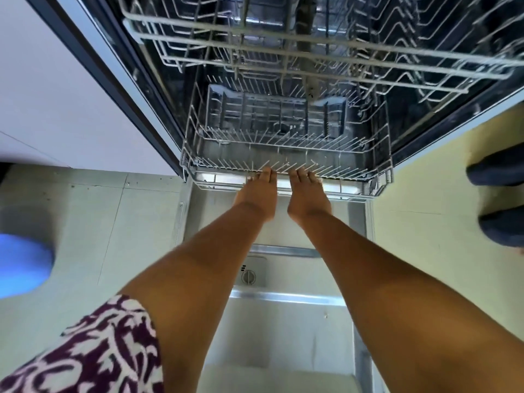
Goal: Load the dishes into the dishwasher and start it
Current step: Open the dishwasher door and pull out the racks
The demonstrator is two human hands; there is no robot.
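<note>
Dishwasher [158, 114] stands open before us, its door [283, 336] dropped flat so the racks can slide out. Lower rack [286, 154] sits partly drawn, empty of dishes. Our left hand [259, 194] and right hand [307, 198] reach its front rail side by side — fingers seemingly hooked over it, though blur hides the grip.

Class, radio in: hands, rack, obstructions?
Left hand and right hand: fingers on lower rack front edge. Rack holds no dishes. Nothing in the way.
</note>
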